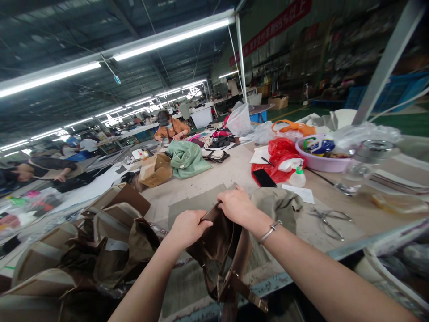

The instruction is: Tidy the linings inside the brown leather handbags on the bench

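Note:
Both my hands grip the upper edge of a brown bag [214, 241] that hangs over the table's front edge. My left hand [192, 228] pinches the edge between thumb and fingers. A little to its right, my right hand [236, 205] closes over the same edge, with a metal bangle [271, 231] on the wrist. A strap with metal hardware [248, 293] dangles from the bag at the bottom. Beneath the hands lies a flat grey-green sheet [187, 201], and olive cloth [278, 203] is bunched to the right.
Several brown bag pieces [110, 223] are piled at left. Scissors [330, 220], a black phone [264, 178], a glue bottle [297, 178], a glass jar [363, 165] and a lilac basin [326, 164] lie at right. A cardboard box [154, 170] and green bag [189, 158] stand farther back, near co-workers.

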